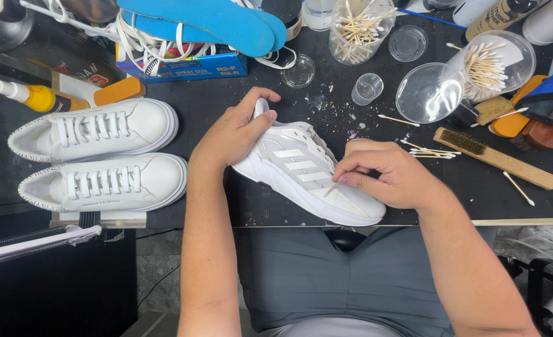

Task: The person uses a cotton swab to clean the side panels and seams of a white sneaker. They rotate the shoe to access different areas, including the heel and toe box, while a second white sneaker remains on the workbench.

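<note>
On the black table (226, 106), hands grip the grey-white sneaker (308, 171) between them.

I see a flat blue box (186, 67) with white lettering at the table's back left, under laces. A yellow bottle (36, 97) with a dark label lies far left.

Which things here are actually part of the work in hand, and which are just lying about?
In use:
- grey and white sneaker, gripped at its heel by the left hand
- cotton swab, pinched in the right hand against the sneaker's side

Lying about:
- pair of white sneakers
- wooden brush
- swab jars
- blue insoles
- yellow bottle
</note>
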